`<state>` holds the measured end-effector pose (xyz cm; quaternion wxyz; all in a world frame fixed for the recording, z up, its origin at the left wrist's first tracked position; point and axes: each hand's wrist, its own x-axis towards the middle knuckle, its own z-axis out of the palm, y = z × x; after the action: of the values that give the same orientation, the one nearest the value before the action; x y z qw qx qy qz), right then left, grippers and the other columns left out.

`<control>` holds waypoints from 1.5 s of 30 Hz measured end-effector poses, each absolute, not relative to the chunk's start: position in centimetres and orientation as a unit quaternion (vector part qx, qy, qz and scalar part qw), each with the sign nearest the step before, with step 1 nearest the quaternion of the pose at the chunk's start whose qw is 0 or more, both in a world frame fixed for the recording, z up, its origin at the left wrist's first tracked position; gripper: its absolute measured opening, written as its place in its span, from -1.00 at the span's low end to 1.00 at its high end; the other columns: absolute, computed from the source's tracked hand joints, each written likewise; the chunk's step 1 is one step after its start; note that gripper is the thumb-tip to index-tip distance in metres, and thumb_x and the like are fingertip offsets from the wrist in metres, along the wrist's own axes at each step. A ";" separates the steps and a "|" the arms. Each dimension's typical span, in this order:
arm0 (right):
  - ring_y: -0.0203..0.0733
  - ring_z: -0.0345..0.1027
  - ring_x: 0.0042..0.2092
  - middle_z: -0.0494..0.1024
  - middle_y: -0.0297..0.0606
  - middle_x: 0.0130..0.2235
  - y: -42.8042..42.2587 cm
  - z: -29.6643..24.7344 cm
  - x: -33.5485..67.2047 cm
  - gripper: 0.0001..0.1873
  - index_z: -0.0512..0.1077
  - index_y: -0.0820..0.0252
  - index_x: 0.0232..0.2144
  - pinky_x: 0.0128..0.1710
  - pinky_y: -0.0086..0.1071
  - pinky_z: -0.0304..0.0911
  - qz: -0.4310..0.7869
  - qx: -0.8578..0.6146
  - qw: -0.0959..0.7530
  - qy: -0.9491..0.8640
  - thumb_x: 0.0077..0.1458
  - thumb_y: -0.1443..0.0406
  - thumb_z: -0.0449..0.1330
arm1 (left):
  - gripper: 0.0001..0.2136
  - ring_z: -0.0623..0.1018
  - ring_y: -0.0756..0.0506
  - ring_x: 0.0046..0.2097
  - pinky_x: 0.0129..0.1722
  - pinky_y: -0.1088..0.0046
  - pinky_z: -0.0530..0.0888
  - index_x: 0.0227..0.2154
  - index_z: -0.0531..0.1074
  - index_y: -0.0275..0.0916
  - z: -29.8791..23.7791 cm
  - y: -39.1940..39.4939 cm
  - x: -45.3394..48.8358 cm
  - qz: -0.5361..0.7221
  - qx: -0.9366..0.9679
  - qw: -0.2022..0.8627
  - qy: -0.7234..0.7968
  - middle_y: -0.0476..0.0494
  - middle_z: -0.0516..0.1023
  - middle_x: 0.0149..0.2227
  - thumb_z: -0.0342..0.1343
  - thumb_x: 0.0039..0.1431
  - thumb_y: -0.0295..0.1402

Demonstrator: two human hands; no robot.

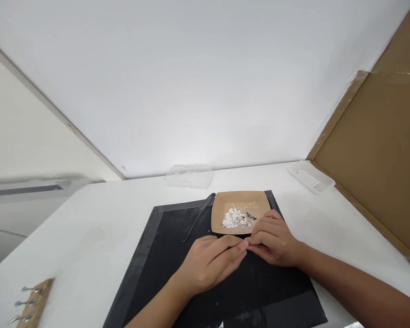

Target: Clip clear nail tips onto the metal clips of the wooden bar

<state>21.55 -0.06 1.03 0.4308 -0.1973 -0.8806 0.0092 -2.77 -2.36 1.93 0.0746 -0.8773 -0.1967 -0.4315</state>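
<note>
Apparently, fine fingertip work is being done: left hand (210, 263) and right hand (275, 240) are held tip to tip; whether anything's gripped can't be told. White scraps (235, 219) are contained in brown tray (222, 202) just beyond. Steady fingertips needed next.

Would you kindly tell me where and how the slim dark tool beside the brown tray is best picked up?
I'd pinch the slim dark tool around mid-length, left hand coming from its left: it lies slanted on the black mat, while the brown tray crowds its far end.
</note>
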 end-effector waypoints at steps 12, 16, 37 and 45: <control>-0.26 0.38 -0.35 0.55 -0.39 -0.38 0.2 0.5 21.9 -0.86 0.43 0.14 -0.28 -0.18 -0.24 0.13 -0.032 -0.197 0.401 -0.894 0.35 0.30 0.31 | -0.82 0.68 -0.01 -0.27 -0.33 0.53 0.60 -0.01 0.55 -0.30 1.9 -2.4 -3.0 -0.404 -0.892 0.021 -0.202 -0.13 0.71 -0.18 0.19 0.39 -0.55; -0.27 0.40 -0.35 0.56 -0.40 -0.38 0.3 0.5 21.9 -0.85 0.45 0.13 -0.23 -0.17 -0.24 0.14 -0.022 -0.195 0.402 -0.894 0.31 0.25 0.37 | -0.84 0.69 -0.01 -0.26 -0.30 0.52 0.62 -0.02 0.54 -0.29 2.0 -2.4 -2.9 -0.400 -0.893 0.004 -0.205 -0.14 0.71 -0.17 0.18 0.40 -0.55; -0.25 0.39 -0.38 0.57 -0.37 -0.39 0.1 1.0 21.8 -0.91 0.44 0.12 -0.23 -0.21 -0.23 0.18 -0.031 -0.195 0.425 -0.884 0.30 0.34 0.31 | -0.76 0.72 -0.04 -0.22 -0.24 0.50 0.68 0.00 0.57 -0.27 1.4 -2.2 -2.4 -0.459 -0.861 -0.042 -0.215 -0.16 0.73 -0.21 0.19 0.33 -0.60; -0.24 0.46 -0.34 0.59 -0.34 -0.35 -0.1 0.6 21.6 -0.92 0.45 0.15 -0.17 -0.19 -0.23 0.21 0.016 -0.202 0.464 -0.862 0.32 0.36 0.30 | -0.81 0.74 -0.04 -0.24 -0.22 0.51 0.68 -0.05 0.58 -0.27 1.0 -1.9 -2.1 -0.472 -0.852 -0.033 -0.226 -0.13 0.74 -0.23 0.24 0.32 -0.57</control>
<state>21.60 -0.09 0.65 0.4643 -0.2015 -0.8623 0.0163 -2.10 -1.94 1.01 -0.0328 -0.8517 -0.2264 -0.4715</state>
